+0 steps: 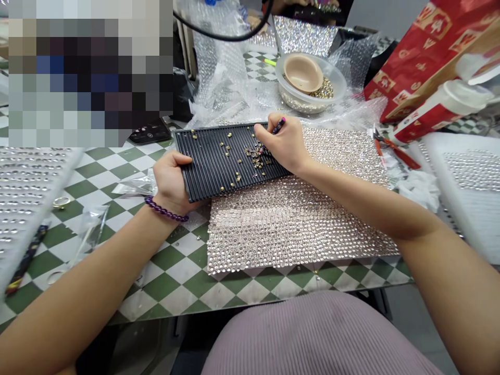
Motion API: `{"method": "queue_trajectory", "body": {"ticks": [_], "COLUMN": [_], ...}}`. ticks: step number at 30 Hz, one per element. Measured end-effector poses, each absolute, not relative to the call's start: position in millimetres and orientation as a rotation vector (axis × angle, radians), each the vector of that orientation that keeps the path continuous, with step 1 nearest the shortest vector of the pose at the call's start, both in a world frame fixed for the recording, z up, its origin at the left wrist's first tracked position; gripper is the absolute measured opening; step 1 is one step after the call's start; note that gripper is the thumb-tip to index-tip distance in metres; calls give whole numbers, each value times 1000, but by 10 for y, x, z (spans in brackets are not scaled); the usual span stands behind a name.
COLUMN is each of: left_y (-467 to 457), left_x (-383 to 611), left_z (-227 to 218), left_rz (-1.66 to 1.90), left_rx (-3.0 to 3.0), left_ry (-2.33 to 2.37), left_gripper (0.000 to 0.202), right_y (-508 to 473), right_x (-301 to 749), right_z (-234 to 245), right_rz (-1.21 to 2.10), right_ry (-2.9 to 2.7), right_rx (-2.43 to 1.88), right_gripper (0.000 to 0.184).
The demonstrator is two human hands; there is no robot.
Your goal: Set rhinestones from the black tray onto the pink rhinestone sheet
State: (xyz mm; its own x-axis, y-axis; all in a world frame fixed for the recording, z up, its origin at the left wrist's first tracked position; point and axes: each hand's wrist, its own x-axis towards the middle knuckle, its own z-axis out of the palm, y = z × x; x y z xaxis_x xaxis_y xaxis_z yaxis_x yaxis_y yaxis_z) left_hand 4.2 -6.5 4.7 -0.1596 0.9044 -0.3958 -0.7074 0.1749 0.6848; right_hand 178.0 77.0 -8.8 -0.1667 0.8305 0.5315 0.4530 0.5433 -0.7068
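A black ribbed tray [211, 156] lies tilted across a sheet covered in rhinestones [281, 224]. Small gold studs [255, 154] are scattered over the tray, with a cluster near its right end. My left hand [170, 179], a purple bead bracelet on its wrist, grips the tray's left edge. Above the stud cluster, my right hand [283, 143] is closed on a thin picker pen [278, 125] with a pink tip at its top. The pen's lower end points down at the studs.
A clear bowl [310, 83] of gold studs with a beige dish inside stands at the back. Bubble wrap lies behind the tray. A red patterned bag [425, 57] and red-handled pliers [394, 151] are at the right. A second rhinestone sheet [23, 192] lies left on the green-checked table.
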Motion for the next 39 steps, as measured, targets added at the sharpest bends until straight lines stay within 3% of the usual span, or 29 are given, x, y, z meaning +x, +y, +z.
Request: {"method": "queue_trajectory", "body": {"ticks": [19,30,39], "left_y": [-53,-63,-64], "left_x": [27,48,65], "left_z": [43,87,105], "left_rz": [1437,1425,1430], "left_rx": [240,248,214], "left_ry": [989,1018,1028], "left_gripper": [30,36,42], "right_y": [879,340,10], "right_x": [1821,2397,2597], "right_z": [-92,428,483], "right_rz": [569,983,905], "right_ry": [-1734,-1737,-1748], "right_rx": [-1081,-918,-1018], "right_gripper": [45,41,40]}}
